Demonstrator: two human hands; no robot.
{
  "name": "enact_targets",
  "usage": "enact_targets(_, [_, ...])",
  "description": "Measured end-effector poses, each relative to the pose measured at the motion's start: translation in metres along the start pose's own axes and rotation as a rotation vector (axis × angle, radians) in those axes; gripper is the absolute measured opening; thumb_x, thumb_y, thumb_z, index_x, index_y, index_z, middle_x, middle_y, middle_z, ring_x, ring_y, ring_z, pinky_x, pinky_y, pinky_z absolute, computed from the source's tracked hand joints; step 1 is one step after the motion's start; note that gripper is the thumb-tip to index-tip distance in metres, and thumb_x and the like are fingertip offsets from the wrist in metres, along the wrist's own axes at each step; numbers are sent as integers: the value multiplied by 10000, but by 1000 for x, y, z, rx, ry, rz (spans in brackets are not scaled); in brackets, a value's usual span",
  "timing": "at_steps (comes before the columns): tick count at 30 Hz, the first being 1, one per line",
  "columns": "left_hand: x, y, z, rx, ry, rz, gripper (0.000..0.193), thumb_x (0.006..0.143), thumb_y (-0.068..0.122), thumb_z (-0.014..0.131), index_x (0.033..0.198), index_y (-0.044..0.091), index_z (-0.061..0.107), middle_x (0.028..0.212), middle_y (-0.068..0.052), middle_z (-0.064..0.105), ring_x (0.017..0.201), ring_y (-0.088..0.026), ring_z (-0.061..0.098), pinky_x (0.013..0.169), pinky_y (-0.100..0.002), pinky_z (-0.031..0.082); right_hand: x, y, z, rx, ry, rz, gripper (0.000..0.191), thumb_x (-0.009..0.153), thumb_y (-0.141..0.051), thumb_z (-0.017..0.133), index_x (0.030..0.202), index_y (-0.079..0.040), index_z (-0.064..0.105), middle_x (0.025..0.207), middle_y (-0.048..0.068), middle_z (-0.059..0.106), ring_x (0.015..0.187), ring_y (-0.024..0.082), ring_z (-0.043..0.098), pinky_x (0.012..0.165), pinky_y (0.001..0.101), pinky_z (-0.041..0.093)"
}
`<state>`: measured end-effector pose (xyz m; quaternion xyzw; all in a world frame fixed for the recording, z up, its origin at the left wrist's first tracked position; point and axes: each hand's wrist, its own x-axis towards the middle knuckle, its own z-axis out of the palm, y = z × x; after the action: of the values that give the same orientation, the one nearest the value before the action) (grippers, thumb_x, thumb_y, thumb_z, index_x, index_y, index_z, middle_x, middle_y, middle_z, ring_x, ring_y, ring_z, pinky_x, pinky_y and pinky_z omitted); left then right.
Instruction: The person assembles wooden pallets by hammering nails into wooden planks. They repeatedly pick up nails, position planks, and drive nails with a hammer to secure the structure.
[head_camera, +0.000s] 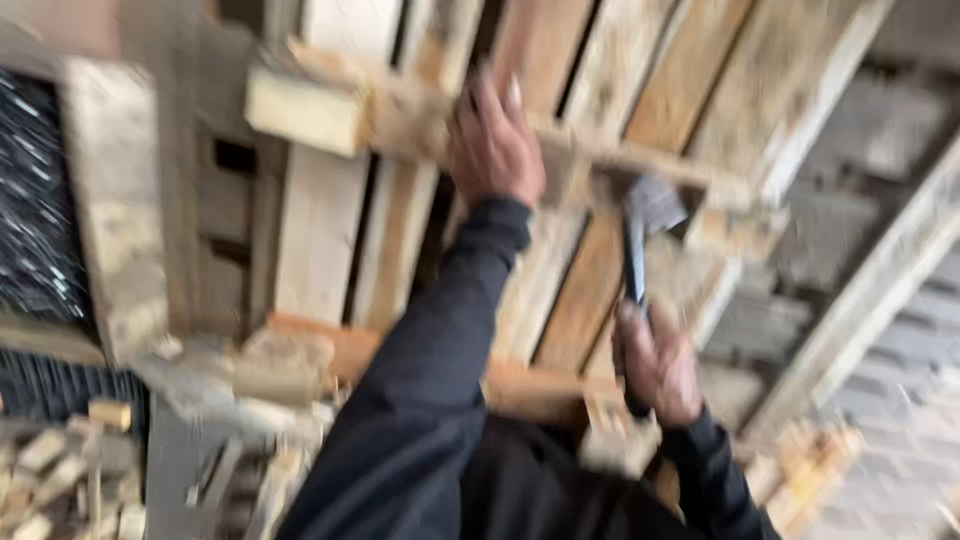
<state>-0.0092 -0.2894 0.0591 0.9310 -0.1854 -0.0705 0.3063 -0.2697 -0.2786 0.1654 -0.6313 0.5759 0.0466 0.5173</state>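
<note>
Rough, weathered wooden pallet (560, 150); dull grey metal hammer (645, 225) head, dark handle.

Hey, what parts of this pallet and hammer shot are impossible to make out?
- Head view, hammer: motion blur smears its head; the shape is unclear.
- Right hand: the handle's end is hidden in its grip.
- Left hand: fingertips hidden behind the pallet crosspiece.
- Wood scraps: blurred, cut by the left edge.

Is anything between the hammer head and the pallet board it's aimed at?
Nothing visible. The right hand holds the hammer, whose head sits right against the pallet, just below the cross board that the left hand grips. The picture is blurred, so small things like nails can't be made out.
</note>
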Motion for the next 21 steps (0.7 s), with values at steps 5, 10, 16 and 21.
enact_targets(5, [-5,-10,16,0,66,89,447,1108,300,441,1503,89,448,1401,-180,611,1271,-352,614,1045,-472,527,-5,43,2,992,-165,-88,358,1155,-351,528,976,-41,539,692,-4,564,486,83,497,466,263,455])
enact_targets(10, [-2,-1,10,59,-77,29,381,1098,329,456,1398,112,547,1352,-152,634,1211,-342,626,972,-467,536,10,54,19,134,-233,189,345,1065,-371,512,964,-44,549,639,21,507,484,122,474,413,305,444])
enact_targets(16, [-7,3,5,63,-30,60,338,1095,337,458,1281,118,635,1339,-130,654,1173,-322,648,938,-451,567,0,-41,-75,469,51,-369,289,1092,-375,476,1053,-105,572,686,30,571,491,102,541,415,290,474])
enact_targets(21, [-2,3,2,17,-60,61,331,1093,314,465,1284,109,639,1314,-127,655,1163,-319,654,922,-444,573,42,-67,-83,381,-205,-237,419,1111,-414,441,938,-60,584,600,53,554,410,146,513,365,332,455])
